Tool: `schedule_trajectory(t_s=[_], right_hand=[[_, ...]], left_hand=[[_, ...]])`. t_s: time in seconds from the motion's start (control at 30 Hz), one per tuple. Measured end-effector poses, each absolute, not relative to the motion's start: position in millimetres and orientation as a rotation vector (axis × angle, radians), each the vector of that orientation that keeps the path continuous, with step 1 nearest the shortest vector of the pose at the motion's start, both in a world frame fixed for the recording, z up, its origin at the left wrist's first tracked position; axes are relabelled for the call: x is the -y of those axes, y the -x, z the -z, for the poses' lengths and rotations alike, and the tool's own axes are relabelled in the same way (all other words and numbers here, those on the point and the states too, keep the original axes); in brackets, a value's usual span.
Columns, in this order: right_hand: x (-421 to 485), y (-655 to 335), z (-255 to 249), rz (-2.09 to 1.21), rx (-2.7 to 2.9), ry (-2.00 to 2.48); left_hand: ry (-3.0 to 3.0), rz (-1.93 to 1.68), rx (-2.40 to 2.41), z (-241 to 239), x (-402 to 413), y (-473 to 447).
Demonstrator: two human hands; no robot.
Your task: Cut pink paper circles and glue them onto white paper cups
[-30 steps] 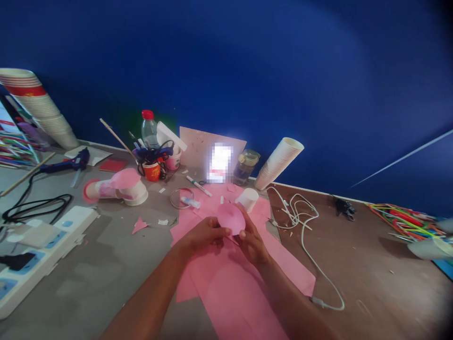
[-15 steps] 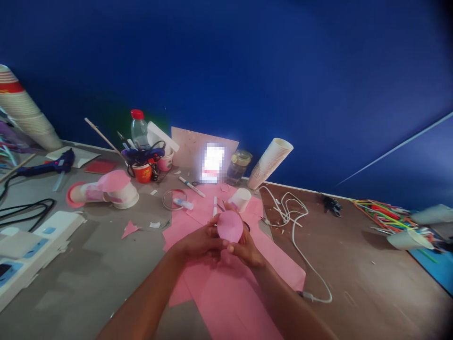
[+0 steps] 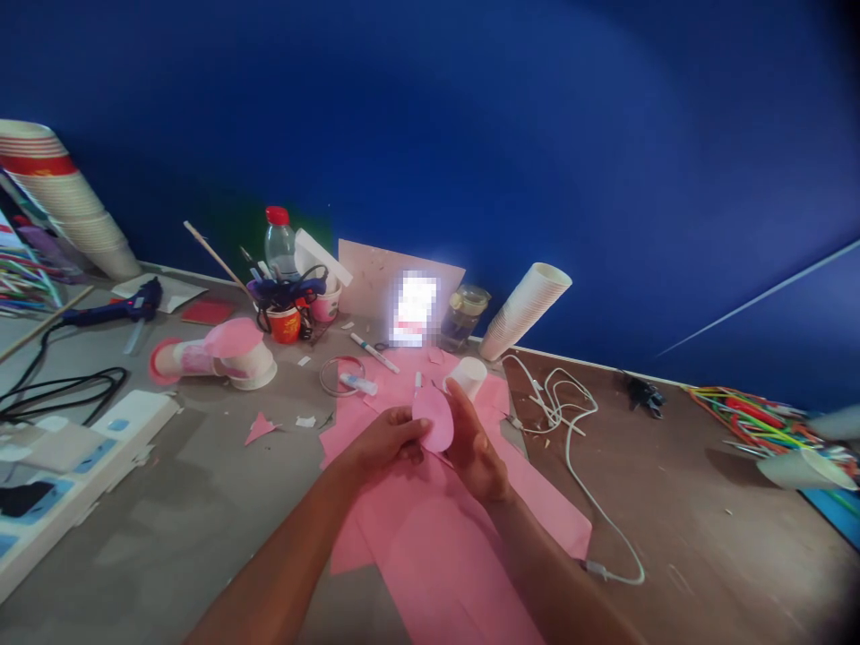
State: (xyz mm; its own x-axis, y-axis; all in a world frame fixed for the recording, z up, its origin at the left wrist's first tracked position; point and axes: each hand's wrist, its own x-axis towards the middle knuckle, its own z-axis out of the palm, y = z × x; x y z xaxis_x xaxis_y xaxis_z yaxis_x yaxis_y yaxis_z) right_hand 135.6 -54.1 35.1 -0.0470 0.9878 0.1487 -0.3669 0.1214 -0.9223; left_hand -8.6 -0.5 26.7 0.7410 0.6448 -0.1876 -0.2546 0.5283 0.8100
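The pink paper disc point(image 3: 436, 423) was above pink paper sheets point(image 3: 443, 546) at the middle of the table point(image 3: 269, 515), pinched between thumb and fingers of the left hand point(image 3: 390, 439). Half a second earlier, both hands gripped it and it appeared round; it had since turned to a narrower oval. The right hand point(image 3: 478, 452) had opened wide beside it; contact could not be determined. A white paper cup point(image 3: 472, 373) remained toward the table's far edge.
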Motion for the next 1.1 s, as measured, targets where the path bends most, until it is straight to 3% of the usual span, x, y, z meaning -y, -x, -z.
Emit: schedule_trajectory(t_s=[0.43, 0.67, 1.1], right_hand=[[39, -154, -43, -1.048, 0.948, 0.805], [27, -164, -64, -0.968, 1.047, 0.930], [-59, -90, -61, -0.745, 2.227, 1.718]], left_hand=[[-1.316, -0.514, -0.782, -22, -11, 22], [-1.515, -0.459, -0.702, -21, -18, 32], [-1.808, -0.313, -0.682, -22, -17, 36]])
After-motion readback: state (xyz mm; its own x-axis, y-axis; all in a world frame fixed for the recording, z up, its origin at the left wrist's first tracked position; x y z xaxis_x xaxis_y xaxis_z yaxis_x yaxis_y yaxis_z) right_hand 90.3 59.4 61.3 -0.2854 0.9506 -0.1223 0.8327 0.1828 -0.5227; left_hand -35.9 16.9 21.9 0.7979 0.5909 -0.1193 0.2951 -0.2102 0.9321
